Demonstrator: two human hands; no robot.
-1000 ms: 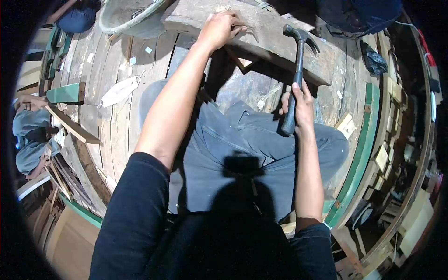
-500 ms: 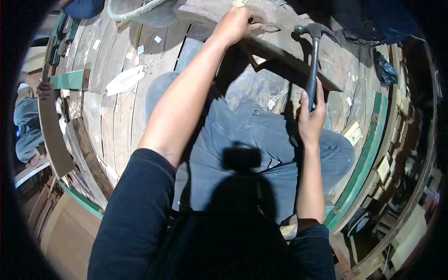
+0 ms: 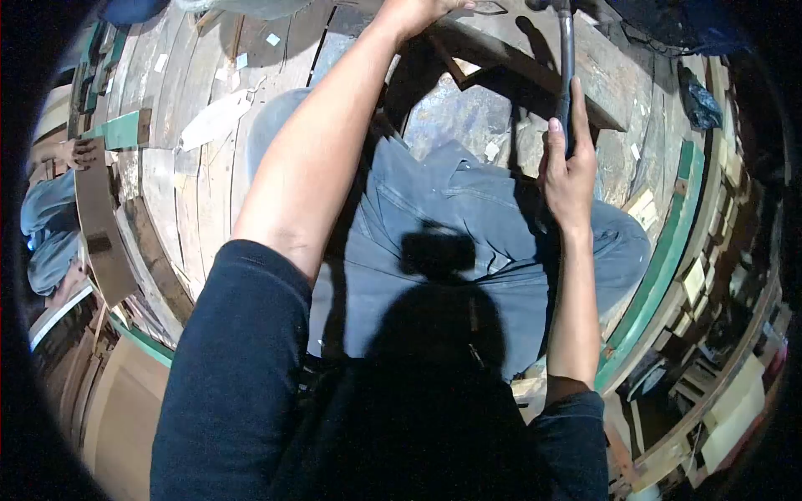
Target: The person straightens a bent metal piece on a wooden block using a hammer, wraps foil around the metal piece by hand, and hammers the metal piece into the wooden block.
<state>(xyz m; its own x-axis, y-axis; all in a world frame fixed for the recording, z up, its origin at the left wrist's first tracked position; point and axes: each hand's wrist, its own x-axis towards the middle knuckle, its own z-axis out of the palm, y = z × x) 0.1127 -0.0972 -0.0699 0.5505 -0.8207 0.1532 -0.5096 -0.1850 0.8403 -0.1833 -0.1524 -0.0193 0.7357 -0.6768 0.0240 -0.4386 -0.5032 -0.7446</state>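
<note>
The handle of a hammer (image 3: pixel 567 58) is in my right hand (image 3: pixel 571 167), whose fingers are closed round its lower part. The hammer stands nearly upright in view, its head cut off by the top edge. At the top, my left hand (image 3: pixel 415 15) is closed, its fingertips partly out of frame. A thin dark pointed piece (image 3: pixel 491 8) sticks out to the right from those fingertips. Below it lies a thick wooden beam (image 3: pixel 597 79), running slantwise in front of my crossed legs.
Wooden floorboards (image 3: pixel 174 92) carry small white chips and a white strip (image 3: pixel 215 119). At left, another person's hand (image 3: pixel 77 154) holds a brown board (image 3: pixel 102 217). Green-edged timber (image 3: pixel 656 280) runs along the right. A black plastic bag (image 3: pixel 699 98) lies upper right.
The view has shifted, so the beam sits higher. My left hand and the hammer have moved up to the frame's top edge. The other person's board has swung from slanted to nearly upright.
</note>
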